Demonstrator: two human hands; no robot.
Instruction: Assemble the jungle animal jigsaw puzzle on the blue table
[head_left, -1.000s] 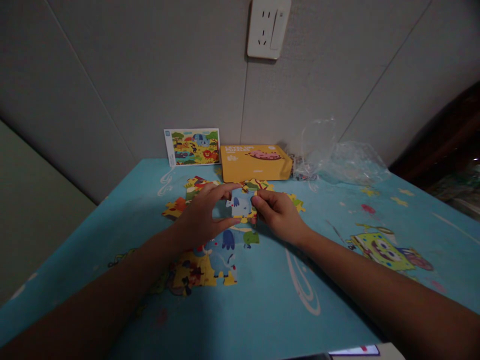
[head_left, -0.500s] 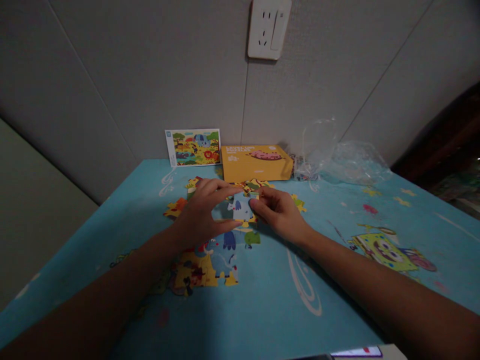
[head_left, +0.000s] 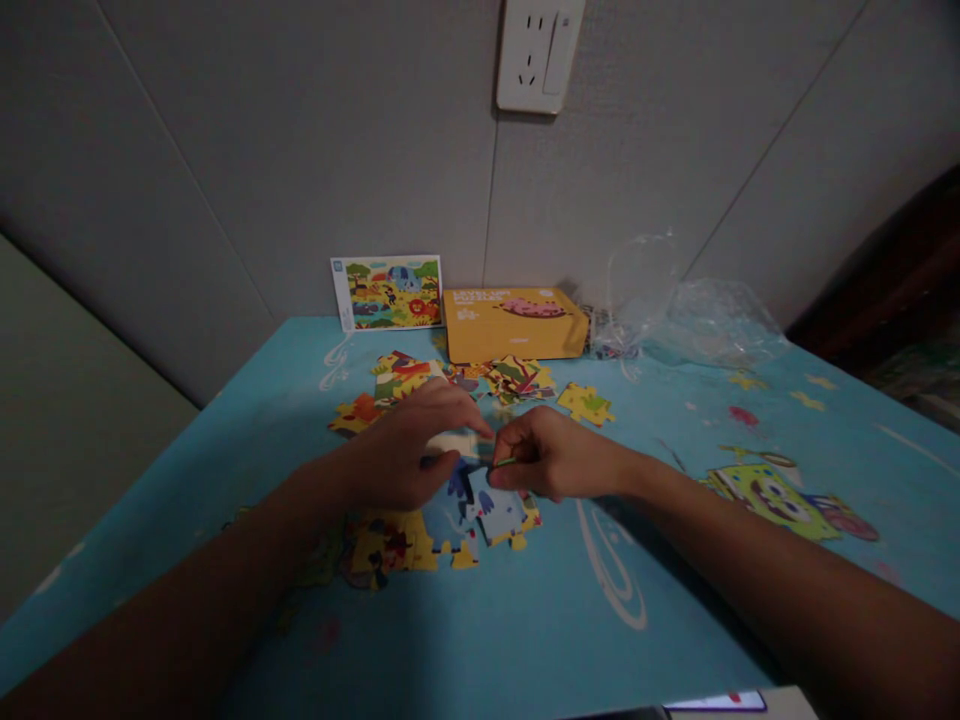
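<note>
My right hand [head_left: 551,455] pinches a puzzle piece [head_left: 499,508] printed with part of a blue elephant and a yellow lower edge. This piece is tilted at the right side of the partly joined puzzle [head_left: 442,525], and I cannot tell whether it touches it. Over the upper part of that puzzle is my left hand [head_left: 412,445], its thumb and fingers spread apart with nothing between them. It hides some of the joined pieces.
Loose puzzle pieces [head_left: 517,378] lie in a pile behind my hands, with a yellow-green piece [head_left: 585,402] at their right. A picture card [head_left: 394,293] leans on the wall beside a yellow puzzle box [head_left: 517,335]. Clear plastic wrapping [head_left: 712,325] sits at the back right.
My right hand has come nearer, bringing the elephant piece from above the puzzle down to its right side. My left hand has shifted slightly nearer, its thumb and fingers closer together.
</note>
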